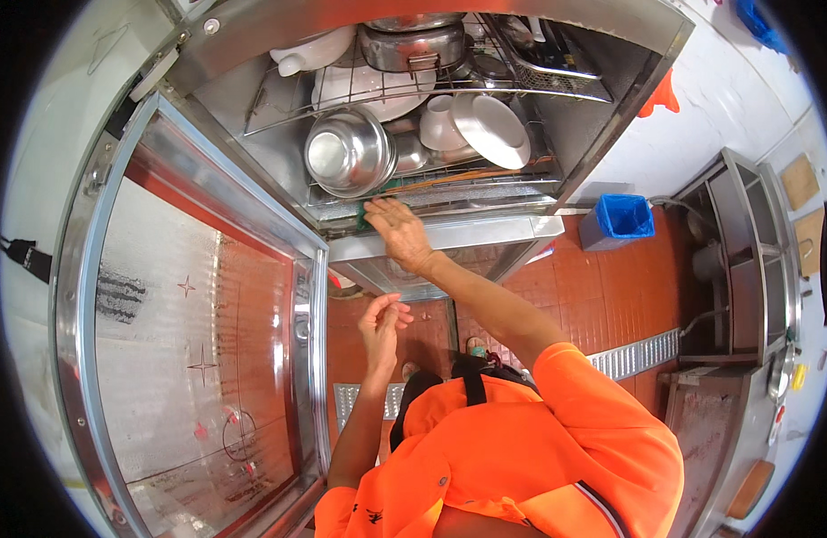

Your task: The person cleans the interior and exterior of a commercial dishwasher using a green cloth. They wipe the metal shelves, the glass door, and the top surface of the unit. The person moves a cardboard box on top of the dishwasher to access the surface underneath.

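Observation:
My right hand (397, 233) reaches into the open metal dish cabinet (521, 235). It presses what looks like a green scouring pad (363, 217) onto the cabinet's bottom front ledge, at the left corner; most of the pad is hidden under my fingers. My left hand (383, 327) hangs lower, in front of the cabinet, its fingers loosely bent and apart, with nothing in it. Just above my right hand, stacked steel bowls (346, 152) lie tilted on the lower wire rack. A white plate (491, 132) leans beside a white cup (441, 124) to their right.
The cabinet's glass door (189, 341) stands swung out at my left. A steel pot (411, 45) and a white dish (316, 54) sit on the upper rack. On the red tiled floor is a blue-lined bin (617, 220). A metal counter (745, 260) runs along the right.

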`<state>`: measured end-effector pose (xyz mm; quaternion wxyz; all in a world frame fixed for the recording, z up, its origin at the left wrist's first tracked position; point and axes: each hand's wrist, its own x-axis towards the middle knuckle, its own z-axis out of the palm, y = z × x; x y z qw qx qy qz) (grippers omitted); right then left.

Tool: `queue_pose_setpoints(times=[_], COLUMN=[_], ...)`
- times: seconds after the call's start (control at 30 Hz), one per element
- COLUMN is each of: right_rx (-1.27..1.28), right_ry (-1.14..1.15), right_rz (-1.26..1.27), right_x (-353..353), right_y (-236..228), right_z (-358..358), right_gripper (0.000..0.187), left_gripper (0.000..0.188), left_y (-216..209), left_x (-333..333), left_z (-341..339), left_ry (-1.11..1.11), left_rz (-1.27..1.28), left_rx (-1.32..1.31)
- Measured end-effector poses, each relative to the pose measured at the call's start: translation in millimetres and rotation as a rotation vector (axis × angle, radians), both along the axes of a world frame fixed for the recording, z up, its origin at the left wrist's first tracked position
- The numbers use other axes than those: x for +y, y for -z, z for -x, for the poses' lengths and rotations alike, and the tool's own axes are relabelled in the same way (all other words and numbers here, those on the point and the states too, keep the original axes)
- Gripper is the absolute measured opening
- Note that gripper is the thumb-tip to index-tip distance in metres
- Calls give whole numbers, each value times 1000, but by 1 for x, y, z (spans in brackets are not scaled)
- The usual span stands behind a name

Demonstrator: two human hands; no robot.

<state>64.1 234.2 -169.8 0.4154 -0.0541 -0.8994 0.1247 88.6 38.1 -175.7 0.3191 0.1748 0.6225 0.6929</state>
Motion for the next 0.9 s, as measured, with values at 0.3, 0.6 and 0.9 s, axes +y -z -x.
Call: queue_pose_setpoints(times=[0.3, 0.6, 0.9], right_rx=[-138, -46, -86], right_ry=[237, 367, -242], right_rz=[-159, -129, -98], right_x=[76, 88, -34], right_y=[0, 1, 37], right_z=[-129, -157, -8], right_gripper=[39, 36, 35], left_gripper=[20, 17, 17], left_y=[9, 20, 33], left_x=[-1, -24, -65], left_z=[-4, -3, 3], left_ry=[20, -35, -129], left_rz=[13, 52, 84], left_rx=[-38, -48, -50])
